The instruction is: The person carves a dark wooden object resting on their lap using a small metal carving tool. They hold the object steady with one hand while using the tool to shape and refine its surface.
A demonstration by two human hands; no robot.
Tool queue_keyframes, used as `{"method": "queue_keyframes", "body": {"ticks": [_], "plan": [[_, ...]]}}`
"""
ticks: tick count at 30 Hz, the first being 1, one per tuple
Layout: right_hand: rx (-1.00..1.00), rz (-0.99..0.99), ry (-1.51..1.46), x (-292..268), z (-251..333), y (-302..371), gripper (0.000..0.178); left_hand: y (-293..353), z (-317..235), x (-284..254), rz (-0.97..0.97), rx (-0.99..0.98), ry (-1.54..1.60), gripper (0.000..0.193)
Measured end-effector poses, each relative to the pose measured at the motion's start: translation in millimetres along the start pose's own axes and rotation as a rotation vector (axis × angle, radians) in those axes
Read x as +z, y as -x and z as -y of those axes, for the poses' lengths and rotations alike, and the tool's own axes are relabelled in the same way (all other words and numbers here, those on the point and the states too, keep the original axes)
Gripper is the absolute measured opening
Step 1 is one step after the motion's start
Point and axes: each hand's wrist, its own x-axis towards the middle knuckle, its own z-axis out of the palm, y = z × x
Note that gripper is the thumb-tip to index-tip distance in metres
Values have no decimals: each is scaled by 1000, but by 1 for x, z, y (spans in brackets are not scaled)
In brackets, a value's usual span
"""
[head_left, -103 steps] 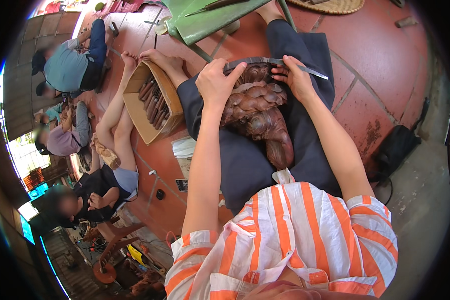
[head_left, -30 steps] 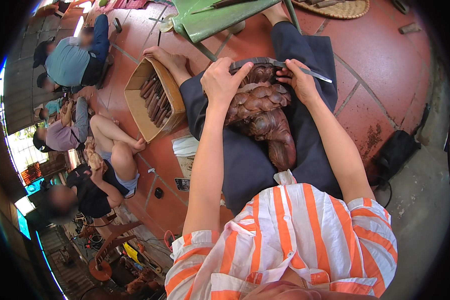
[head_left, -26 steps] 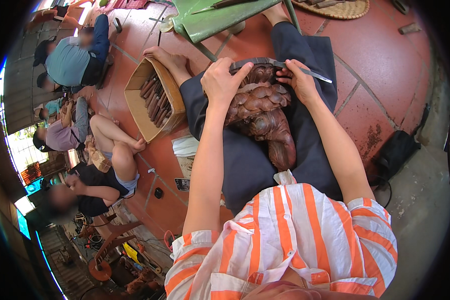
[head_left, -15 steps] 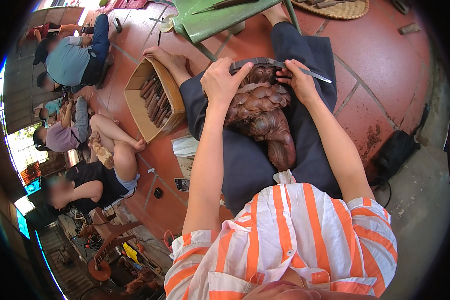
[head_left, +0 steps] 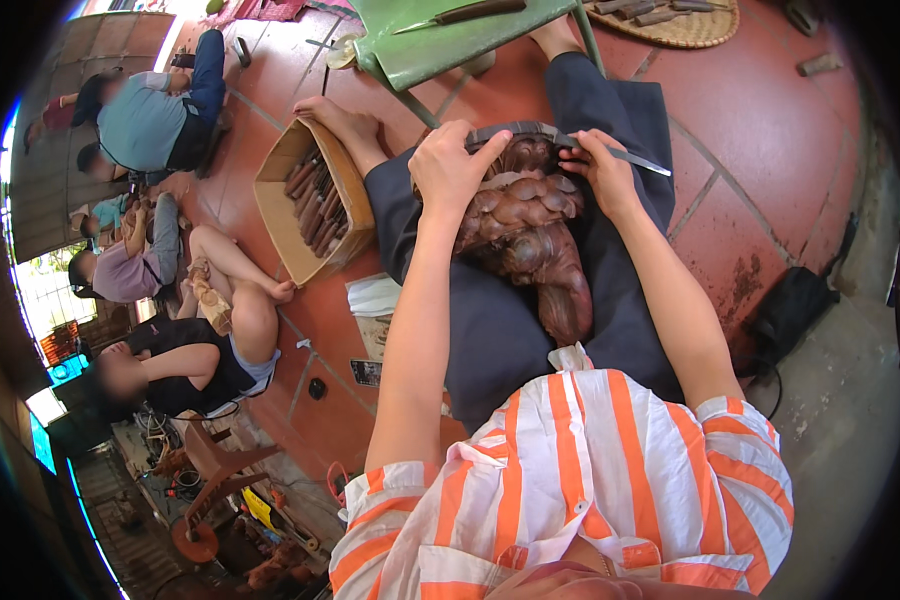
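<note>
A dark brown wood carving (head_left: 523, 212) with rounded, overlapping lobes rests on my lap between my thighs. Across its far edge runs a long, narrow grey metal strip (head_left: 638, 160), whose pale, shiny end sticks out to the right. My right hand (head_left: 602, 170) pinches this strip between thumb and fingers near that end. At the carving's far left, my left hand (head_left: 450, 165) is closed, its thumb stretched along the dark curved band at the edge. Whether that band is the strip itself or the carving's rim is hard to tell. My left fingertips are hidden.
Left of my leg stands a cardboard box (head_left: 270, 205) of wooden-handled tools. A green stool (head_left: 410, 52) bearing a dark tool is ahead, with a woven tray (head_left: 715, 25) of wood pieces beyond. A phone (head_left: 366, 372) lies on the floor. Several people sit at left; a black bag (head_left: 795, 305) lies right.
The whole view has shifted slightly. Both hands keep nearly the same hold on the strip and carving. At left, the nearest seated person has shifted head and arm.
</note>
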Motion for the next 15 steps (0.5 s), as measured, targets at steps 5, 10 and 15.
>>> {"method": "queue_keyframes", "body": {"ticks": [5, 10, 15], "plan": [[-211, 25, 224, 20, 27, 37, 13, -1, -1, -4, -19, 22, -6, 48], [-284, 118, 346, 43, 40, 78, 8, -1, -1, -2, -32, 28, 4, 47], [-278, 236, 547, 39, 29, 101, 14, -1, 3, 2, -83, 49, 59, 56]]}}
